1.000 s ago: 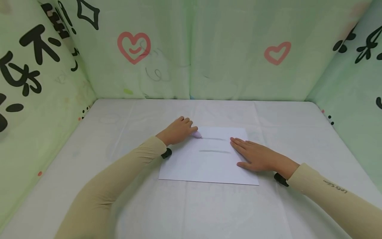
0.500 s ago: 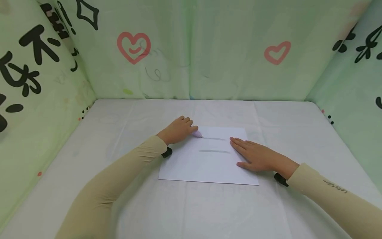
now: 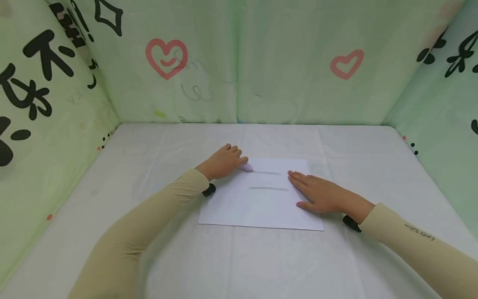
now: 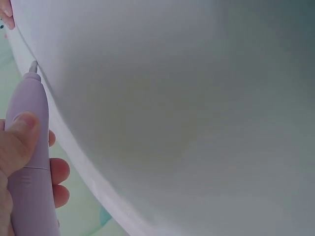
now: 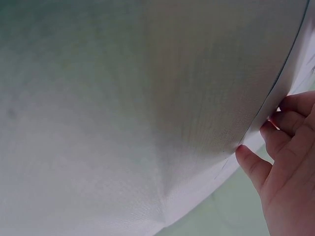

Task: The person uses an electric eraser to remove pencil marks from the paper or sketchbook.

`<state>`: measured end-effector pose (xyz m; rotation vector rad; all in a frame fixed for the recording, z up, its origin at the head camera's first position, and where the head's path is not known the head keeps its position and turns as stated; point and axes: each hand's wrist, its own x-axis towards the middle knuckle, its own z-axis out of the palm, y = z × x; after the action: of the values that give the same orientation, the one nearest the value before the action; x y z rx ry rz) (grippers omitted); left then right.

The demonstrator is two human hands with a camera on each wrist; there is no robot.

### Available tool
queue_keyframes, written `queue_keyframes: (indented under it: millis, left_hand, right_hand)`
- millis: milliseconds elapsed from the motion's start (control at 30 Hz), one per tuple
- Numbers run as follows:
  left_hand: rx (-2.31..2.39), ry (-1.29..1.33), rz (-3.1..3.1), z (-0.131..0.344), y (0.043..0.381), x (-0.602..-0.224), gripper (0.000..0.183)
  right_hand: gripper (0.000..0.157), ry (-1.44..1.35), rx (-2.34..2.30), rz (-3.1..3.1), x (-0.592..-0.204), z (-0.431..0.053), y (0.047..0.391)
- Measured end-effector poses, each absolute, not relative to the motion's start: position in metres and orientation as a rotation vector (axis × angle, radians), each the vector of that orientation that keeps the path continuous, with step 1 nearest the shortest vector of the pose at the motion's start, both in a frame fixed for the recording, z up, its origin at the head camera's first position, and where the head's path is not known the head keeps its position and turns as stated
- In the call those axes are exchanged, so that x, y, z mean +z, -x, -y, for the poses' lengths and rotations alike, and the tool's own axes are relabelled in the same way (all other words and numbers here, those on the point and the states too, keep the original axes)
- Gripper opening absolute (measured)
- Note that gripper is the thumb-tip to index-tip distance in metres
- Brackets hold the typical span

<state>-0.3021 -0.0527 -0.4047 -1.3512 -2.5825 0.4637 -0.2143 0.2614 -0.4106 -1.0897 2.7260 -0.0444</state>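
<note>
Two tan sleeves (image 3: 149, 226) reach in over a white-covered tabletop (image 3: 269, 261), one to each side of a white sheet of paper (image 3: 242, 209), which lies flat and slightly askew. On the sheet's right edge, the right hand (image 3: 317, 194) rests with its grip spread flat, fingers straight, thumb apart, grasping nothing; it probably serves to keep the paper from sliding. Across the sheet's middle runs a short grey lower line (image 3: 268, 189), and beyond it, nearer the sheet's far edge, a fainter upper line (image 3: 267, 172). Over the sheet's far left part is the left hand (image 3: 221, 161), its grip closed round a thick lilac pen-like tool (image 4: 37, 162), thumb laid along the barrel, likely to steer it. The tool slants so that its narrow grey tip meets the left end of the upper line; whether it is pressing cannot be told. Well beyond the sheet stands a pale green backdrop (image 3: 284, 95) with two red hearts. Against a second earlier, hands, tool and both lines look unchanged; only the whole head view sits very slightly higher, perhaps from a small head movement
</note>
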Motion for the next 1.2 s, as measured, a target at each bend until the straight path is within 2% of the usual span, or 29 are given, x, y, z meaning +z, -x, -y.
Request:
queue_keyframes:
  millis: [1200]
  left_hand:
    - [0.472,1.374,2.578,0.0513,0.2995,-0.3996,0.019]
  right_hand:
    - [0.071,1.128,-0.049,-2.735,-0.4074,-0.2626,0.2124]
